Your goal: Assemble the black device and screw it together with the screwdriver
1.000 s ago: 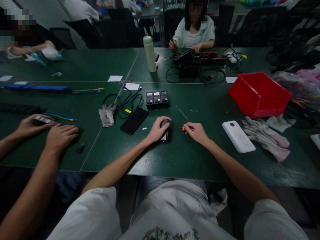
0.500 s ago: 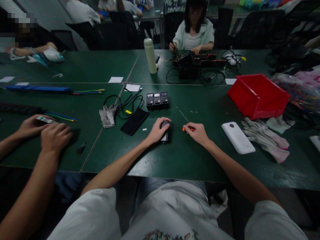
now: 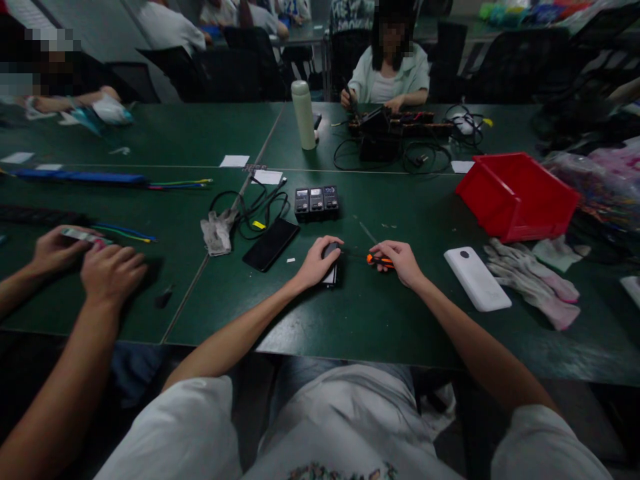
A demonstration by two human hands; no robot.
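My left hand [image 3: 316,263] lies curled over a small dark device [image 3: 330,264] on the green table [image 3: 360,313], fingers pressed down on its top and thumb along its near side. My right hand [image 3: 401,262] pinches the orange handle of a screwdriver [image 3: 376,260] between thumb and fingers; its dark shaft runs leftward to the device, and whether the tip touches it I cannot tell. Just left of my left fingers lies a black phone [image 3: 271,243], face up. Beyond my fingertips sit three small meters [image 3: 317,202] in a row. Right of my right hand lies a white power bank [image 3: 477,279], then a pair of work gloves [image 3: 535,283], with a red bin [image 3: 517,195] beyond them. Well to the left, a co-worker's hands [image 3: 95,263] rest on the next table, holding a small flat piece. Opposite, another person sits at a tangle of cables [image 3: 400,137].
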